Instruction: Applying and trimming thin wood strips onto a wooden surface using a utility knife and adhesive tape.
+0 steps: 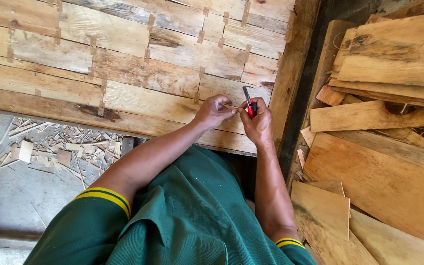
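My right hand [257, 122] grips a small knife with a red handle and dark blade [248, 99], the blade pointing up and away from me. My left hand [214, 111] pinches a thin sliver of wood [230, 105] that reaches across to the knife hand. Both hands meet just above a large panel of joined wooden boards [123, 68], held together by small wooden tabs across the seams. The sliver's far end is hidden behind my right fingers.
A thick wooden beam [293, 68] borders the panel on the right. A pile of loose thin boards [384, 157] lies to the right. Wood chips and offcuts [55, 147] litter the grey concrete floor [11, 196] at left.
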